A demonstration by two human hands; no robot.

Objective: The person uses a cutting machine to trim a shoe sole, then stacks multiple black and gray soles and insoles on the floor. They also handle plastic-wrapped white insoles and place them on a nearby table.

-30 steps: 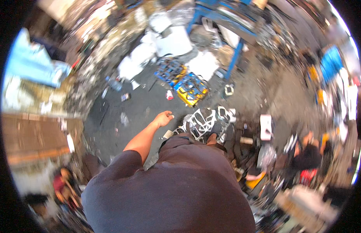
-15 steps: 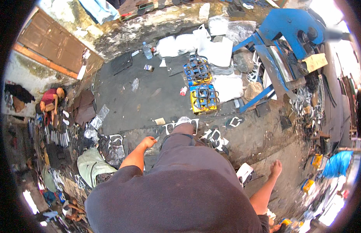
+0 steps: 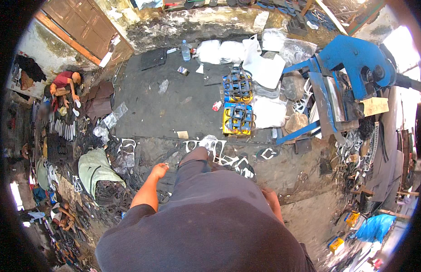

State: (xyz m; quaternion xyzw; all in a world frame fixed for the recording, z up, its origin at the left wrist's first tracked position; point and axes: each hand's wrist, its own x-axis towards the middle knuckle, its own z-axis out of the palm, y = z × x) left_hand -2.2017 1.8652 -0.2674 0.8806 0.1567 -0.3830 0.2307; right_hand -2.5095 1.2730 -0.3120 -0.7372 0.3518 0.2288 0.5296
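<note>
My left hand [image 3: 160, 170] hangs out to the left of my body, its fingers curled closed; whether something small sits in them I cannot make out. On the right, my right forearm [image 3: 272, 205] comes in beside my dark shirt, and its hand and fingers are mostly hidden by my body. Below my hands lie white cut-out sheet scraps [image 3: 191, 145] around my foot. Ahead, two yellow-and-blue boxes [image 3: 237, 132] carry dark sandals with blue parts on top. Neither hand touches them.
A blue metal machine [image 3: 355, 61] stands at the right, near stones [image 3: 295, 122] and white plastic-wrapped packs [image 3: 269, 112]. A green sack [image 3: 95, 165] slumps at the left. A person in a red top [image 3: 65, 81] crouches far left. A water bottle [image 3: 186, 51] stands by the wall.
My view has shifted, and most of the scene sits further right or lower. My right arm has come in from the side toward my body. The far-left person has reached toward pale pieces.
</note>
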